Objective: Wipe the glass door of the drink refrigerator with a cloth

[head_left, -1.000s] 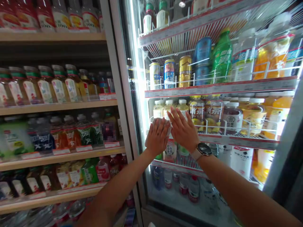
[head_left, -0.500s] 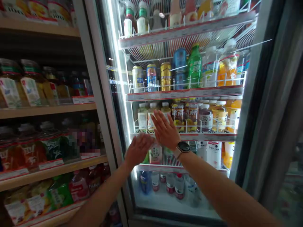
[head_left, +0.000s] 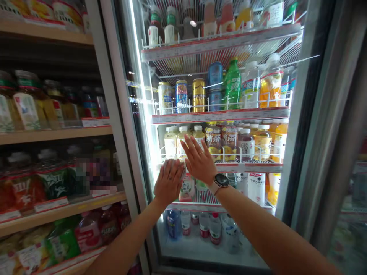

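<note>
My left hand (head_left: 169, 181) is raised with its fingers extended upward, palm toward the lit drinks cooler. A pale rounded shape shows behind its fingertips; I cannot make out what it is. Higher and to the right, my right hand (head_left: 199, 160) is flat with fingers stretched out, and it wears a ring and a round dark watch (head_left: 222, 179). Both hands are in front of the cooler's glass, where reflections show; whether they touch it is unclear. Behind them are white-capped bottles (head_left: 170, 143) and a pink-and-white labelled bottle (head_left: 187, 189), partly covered.
Cans such as a gold one (head_left: 198, 95) and a green bottle (head_left: 233, 83) stand on a wire shelf above. Dark iced-tea bottles (head_left: 229, 141) are beside my right fingers. Wooden shelves (head_left: 57, 135) with drinks are at left, and a grey frame (head_left: 329, 126) at right.
My left fingers have straightened and lifted a little, and the hand is clearer. My right hand keeps its flat pose. The whole view has shifted slightly, with the cooler's contents sitting further left.
</note>
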Tool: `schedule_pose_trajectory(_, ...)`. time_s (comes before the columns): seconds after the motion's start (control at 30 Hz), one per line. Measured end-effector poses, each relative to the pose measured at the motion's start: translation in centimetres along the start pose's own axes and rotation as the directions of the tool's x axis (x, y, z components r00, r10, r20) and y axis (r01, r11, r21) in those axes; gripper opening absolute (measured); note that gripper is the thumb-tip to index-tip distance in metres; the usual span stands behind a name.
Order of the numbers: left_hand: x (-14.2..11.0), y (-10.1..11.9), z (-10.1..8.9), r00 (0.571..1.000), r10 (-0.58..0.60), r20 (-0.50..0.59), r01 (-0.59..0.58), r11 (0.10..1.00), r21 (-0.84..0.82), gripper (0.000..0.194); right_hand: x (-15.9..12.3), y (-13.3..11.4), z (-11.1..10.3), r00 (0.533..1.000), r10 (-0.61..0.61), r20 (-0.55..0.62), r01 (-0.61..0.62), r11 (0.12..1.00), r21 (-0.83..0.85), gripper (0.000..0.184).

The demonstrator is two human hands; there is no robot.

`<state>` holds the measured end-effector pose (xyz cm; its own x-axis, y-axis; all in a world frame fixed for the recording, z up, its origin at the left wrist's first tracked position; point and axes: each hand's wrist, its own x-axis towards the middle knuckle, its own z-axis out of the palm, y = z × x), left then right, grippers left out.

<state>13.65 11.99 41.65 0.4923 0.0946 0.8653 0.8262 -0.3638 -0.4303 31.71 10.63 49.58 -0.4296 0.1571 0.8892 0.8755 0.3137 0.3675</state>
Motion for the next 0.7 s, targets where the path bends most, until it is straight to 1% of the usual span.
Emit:
schedule_pose_trajectory(0.1,-5.4,1.3,0.7,0.996,0.061,0.059,-0.062,0.998,0.012,0.06,0.0,0.0,-0.1,1.0,-0.001,0.026,0.001,1.0,0.01,0.074)
schedule_pose_trajectory(0.17,-8.0,1.5,1.0,0.988,0.13,0.077,-0.131,0.991,-0.002,0.055,0.0,0.1,-0.1,0.999,-0.004,0.036,0.003,1.0,0.021,0.075)
schedule_pose_trajectory(0.2,-8.7,1.4,1.1,0.981,0.177,0.081,-0.177,0.984,-0.014,0.052,0.0,0.1,-0.1,0.999,-0.006,0.041,0.005,1.0,0.025,0.076)
schedule_pose_trajectory(0.23,-8.9,1.1,1.1,0.97,0.229,0.083,-0.227,0.973,-0.027,0.051,0.0,0.1,0.0,0.999,-0.008,0.045,0.006,1.0,0.028,0.077)
schedule_pose_trajectory(0.27,-8.4,0.6,1.0,0.958,0.275,0.082,-0.272,0.961,-0.039,0.05,0.0,0.1,0.0,0.999,-0.008,0.046,0.007,1.0,0.027,0.077)
schedule_pose_trajectory(0.3,-7.4,-0.1,0.8,0.95,0.302,0.078,-0.299,0.953,-0.044,0.05,0.0,0.1,0.1,0.999,-0.008,0.044,0.007,1.0,0.023,0.076)
schedule_pose_trajectory(0.33,-5.8,-0.9,0.4,0.95,0.305,0.073,-0.302,0.952,-0.04,0.05,0.0,0.1,0.1,0.999,-0.006,0.038,0.005,1.0,0.016,0.076)
schedule_pose_trajectory(0.37,-3.7,-1.8,0.1,0.957,0.282,0.064,-0.281,0.959,-0.03,0.052,0.0,0.0,0.1,1.0,-0.005,0.03,0.005,1.0,0.008,0.075)
schedule_pose_trajectory(0.4,-1.2,-2.8,-0.4,0.97,0.237,0.05,-0.236,0.972,-0.016,0.055,0.0,0.0,0.1,1.0,-0.004,0.023,0.004,1.0,0.001,0.073)
schedule_pose_trajectory(0.47,4.2,-4.6,-1.2,0.995,0.102,0.003,-0.102,0.995,-0.009,0.06,0.0,0.0,0.1,1.0,-0.003,0.02,0.003,1.0,-0.003,0.072)
schedule_pose_trajectory(0.53,8.8,-6.0,-1.9,0.998,-0.025,-0.064,0.022,0.999,-0.038,0.061,0.1,0.0,-0.1,0.999,-0.004,0.032,0.004,1.0,0.006,0.071)
schedule_pose_trajectory(0.57,10.4,-6.3,-2.1,0.994,-0.068,-0.091,0.063,0.997,-0.053,0.062,0.1,-0.1,-0.1,0.999,-0.003,0.036,0.003,1.0,0.01,0.071)
schedule_pose_trajectory(0.6,11.4,-6.5,-2.2,0.99,-0.092,-0.107,0.085,0.994,-0.063,0.062,0.1,-0.1,-0.2,0.999,-0.003,0.039,0.002,1.0,0.013,0.071)
schedule_pose_trajectory(0.63,11.8,-6.4,-2.2,0.989,-0.1,-0.112,0.093,0.993,-0.066,0.063,0.1,-0.1,-0.2,0.999,-0.005,0.039,0.005,1.0,0.013,0.071)
schedule_pose_trajectory(0.7,11.1,-5.8,-2.1,0.991,-0.09,-0.1,0.085,0.995,-0.053,0.067,0.1,-0.1,-0.2,1.0,-0.005,0.027,0.005,1.0,0.009,0.071)
